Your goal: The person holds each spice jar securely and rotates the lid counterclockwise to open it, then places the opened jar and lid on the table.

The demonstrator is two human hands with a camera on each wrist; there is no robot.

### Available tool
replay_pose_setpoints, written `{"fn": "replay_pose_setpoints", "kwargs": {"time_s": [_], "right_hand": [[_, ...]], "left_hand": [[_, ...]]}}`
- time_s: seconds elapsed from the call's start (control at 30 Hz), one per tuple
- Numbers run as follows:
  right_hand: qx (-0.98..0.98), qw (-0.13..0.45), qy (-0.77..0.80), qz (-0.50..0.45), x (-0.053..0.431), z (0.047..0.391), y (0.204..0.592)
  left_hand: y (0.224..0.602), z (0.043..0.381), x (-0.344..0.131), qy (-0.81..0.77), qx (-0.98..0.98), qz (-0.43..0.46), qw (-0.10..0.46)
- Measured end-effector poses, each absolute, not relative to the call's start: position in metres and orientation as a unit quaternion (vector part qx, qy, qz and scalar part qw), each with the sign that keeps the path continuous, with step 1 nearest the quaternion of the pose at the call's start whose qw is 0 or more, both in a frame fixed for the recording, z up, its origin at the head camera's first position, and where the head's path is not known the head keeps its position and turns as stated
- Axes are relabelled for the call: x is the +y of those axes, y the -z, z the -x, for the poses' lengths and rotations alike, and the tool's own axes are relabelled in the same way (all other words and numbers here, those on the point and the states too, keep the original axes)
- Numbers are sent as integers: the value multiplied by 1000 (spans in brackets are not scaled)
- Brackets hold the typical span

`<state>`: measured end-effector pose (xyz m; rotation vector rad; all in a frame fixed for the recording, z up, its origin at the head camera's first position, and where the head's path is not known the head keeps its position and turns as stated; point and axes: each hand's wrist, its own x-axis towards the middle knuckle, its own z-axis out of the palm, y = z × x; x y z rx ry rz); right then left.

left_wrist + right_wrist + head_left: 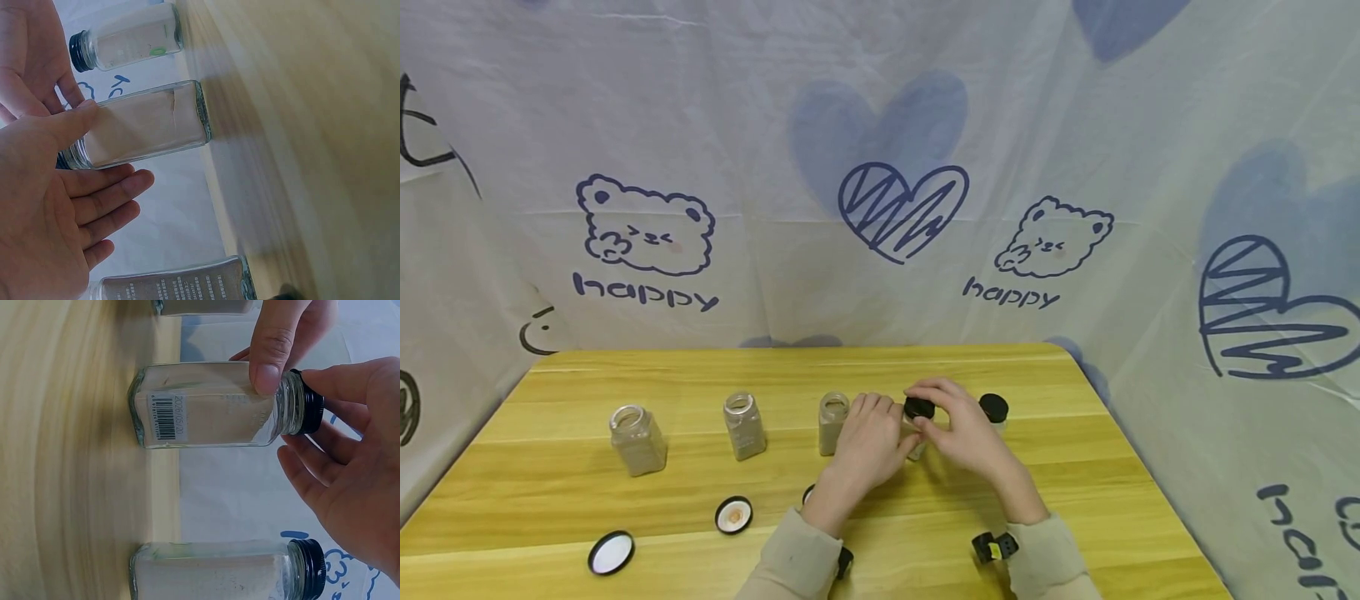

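A clear square glass jar [209,422] of pale powder stands on the table, a barcode label on its side. My left hand [871,437] steadies it near the shoulder, the thumb [267,378] pressed on the glass in the right wrist view. My right hand [958,429] grips the jar's black screw lid [314,409] between thumb and fingers. That lid sits on the jar's neck. To the right stands another jar with a black lid [993,407]. Left of my left hand is an open jar [832,425] of greyish powder.
Two more open jars, one in the middle [745,429] and one at far left [640,446], stand along the wooden table [1075,500]. In front lie upturned lids [733,515] [612,552]; one more is partly hidden by my left forearm. A printed cloth [775,167] hangs behind.
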<state>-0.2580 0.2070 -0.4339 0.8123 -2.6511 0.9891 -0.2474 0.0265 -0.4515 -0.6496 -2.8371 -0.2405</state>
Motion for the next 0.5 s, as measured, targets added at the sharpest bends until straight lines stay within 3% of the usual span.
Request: {"fn": "replay_pose_setpoints", "kwargs": {"time_s": [0.27,0.5], "right_hand": [[-890,107,-352,-268,207,255,430],[-873,155,-385,-258,208,252,424]], "left_hand": [[452,246,26,86,-965,222,112],[452,247,26,91,-963,225,119]]}}
